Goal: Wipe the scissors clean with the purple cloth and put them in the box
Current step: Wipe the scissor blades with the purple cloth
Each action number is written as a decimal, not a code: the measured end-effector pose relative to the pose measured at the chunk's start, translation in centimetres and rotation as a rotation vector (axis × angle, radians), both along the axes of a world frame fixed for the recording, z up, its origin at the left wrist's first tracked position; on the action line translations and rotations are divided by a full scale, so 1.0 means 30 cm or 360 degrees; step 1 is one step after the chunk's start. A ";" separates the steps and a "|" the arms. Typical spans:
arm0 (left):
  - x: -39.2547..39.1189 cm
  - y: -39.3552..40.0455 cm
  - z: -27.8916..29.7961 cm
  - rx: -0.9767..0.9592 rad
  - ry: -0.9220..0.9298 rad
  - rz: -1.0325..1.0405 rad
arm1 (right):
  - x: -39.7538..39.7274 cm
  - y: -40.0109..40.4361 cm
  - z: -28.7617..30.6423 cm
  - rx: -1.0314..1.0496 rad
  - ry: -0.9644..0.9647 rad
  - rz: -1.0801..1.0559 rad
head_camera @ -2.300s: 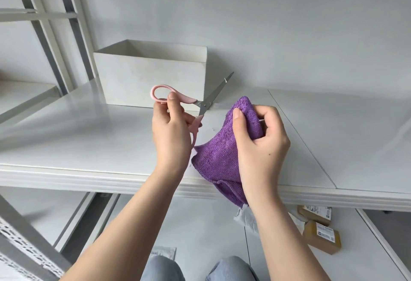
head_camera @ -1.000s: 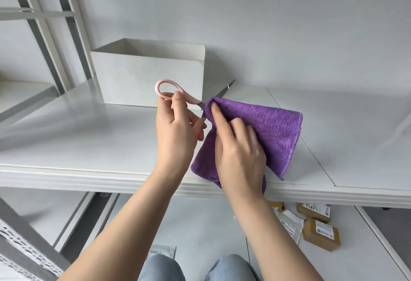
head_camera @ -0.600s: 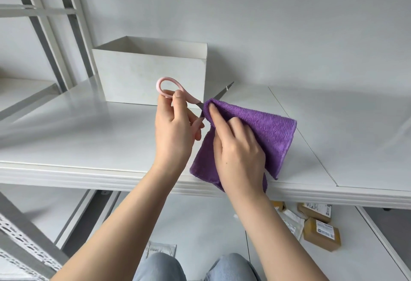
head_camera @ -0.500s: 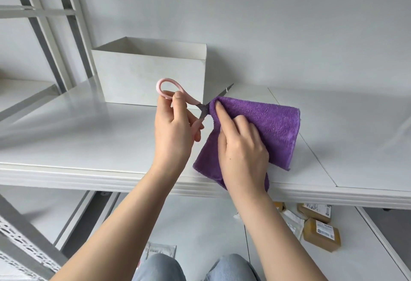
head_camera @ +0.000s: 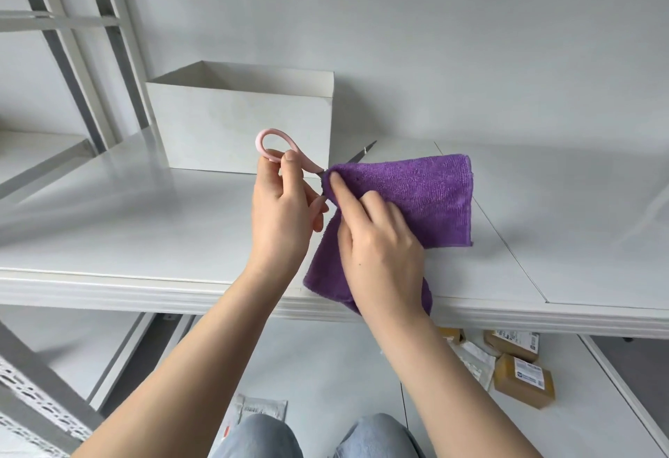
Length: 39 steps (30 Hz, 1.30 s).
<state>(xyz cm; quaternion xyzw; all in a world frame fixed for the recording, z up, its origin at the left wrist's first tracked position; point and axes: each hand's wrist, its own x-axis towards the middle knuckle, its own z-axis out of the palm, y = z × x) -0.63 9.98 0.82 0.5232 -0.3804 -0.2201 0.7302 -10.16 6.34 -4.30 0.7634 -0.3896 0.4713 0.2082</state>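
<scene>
Head view: left hand (head_camera: 280, 218) grips pink-handled steel scissors (head_camera: 286, 153) by the handle loop, above the white counter (head_camera: 126, 233). Long axis slants up-right, tip (head_camera: 369, 148) toward the wall. Right hand (head_camera: 376, 240) pinches purple terry cloth (head_camera: 427, 197) round the blades. Open white cardboard box (head_camera: 246, 124) behind.

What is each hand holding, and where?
Left hand grips the scissors by their pink handle; right hand pinches the purple cloth around the blades.
</scene>
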 end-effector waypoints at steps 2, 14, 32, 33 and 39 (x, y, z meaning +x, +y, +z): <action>0.001 0.000 -0.005 0.0018 -0.0029 0.0008 | -0.016 -0.023 0.008 -0.0001 0.0015 -0.0048; 0.005 -0.001 -0.007 0.0029 -0.0079 0.0024 | -0.013 -0.031 0.012 0.0026 -0.0058 -0.0099; 0.012 0.000 -0.003 0.0033 -0.0029 0.0016 | -0.004 -0.024 0.017 0.0014 -0.0068 -0.0067; 0.012 0.001 -0.003 0.0032 -0.0017 0.0012 | 0.002 -0.014 0.012 0.0017 -0.0059 -0.0046; 0.009 0.005 0.001 0.0035 0.0000 0.0006 | -0.013 -0.032 0.019 0.0013 -0.0053 -0.0070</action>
